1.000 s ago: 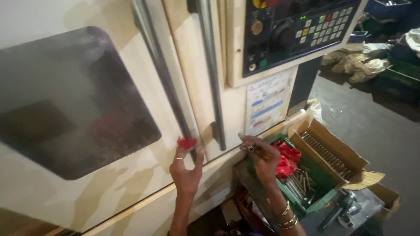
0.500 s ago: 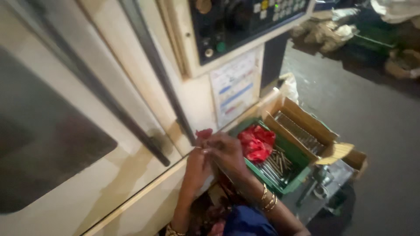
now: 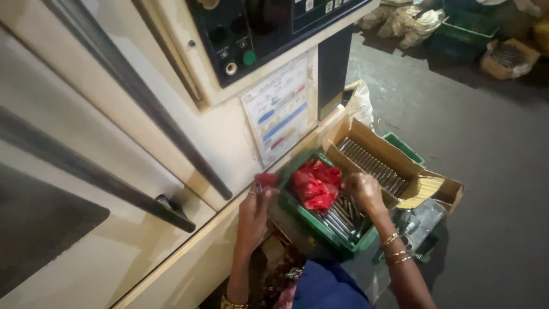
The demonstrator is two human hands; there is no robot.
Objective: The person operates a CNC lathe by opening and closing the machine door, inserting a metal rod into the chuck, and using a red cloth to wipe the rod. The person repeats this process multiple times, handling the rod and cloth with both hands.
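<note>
left hand point(image 3: 255, 207) raised, fingers pinched shut, right hand point(image 3: 363, 193) lowered palm down, fingers curled, bangles on wrist

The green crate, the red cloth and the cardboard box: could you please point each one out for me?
green crate point(image 3: 350, 245), head view, on its near rim.
red cloth point(image 3: 314, 184), head view, on the middle of the bunched cloth.
cardboard box point(image 3: 349, 133), head view, on its back flap above the metal rods.

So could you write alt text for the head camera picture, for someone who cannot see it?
A person's right hand reaches into a green crate of metal rods and red cloth, while the left hand holds a small red piece against a cream machine. A cardboard box of rods sits beside the crate.
</note>
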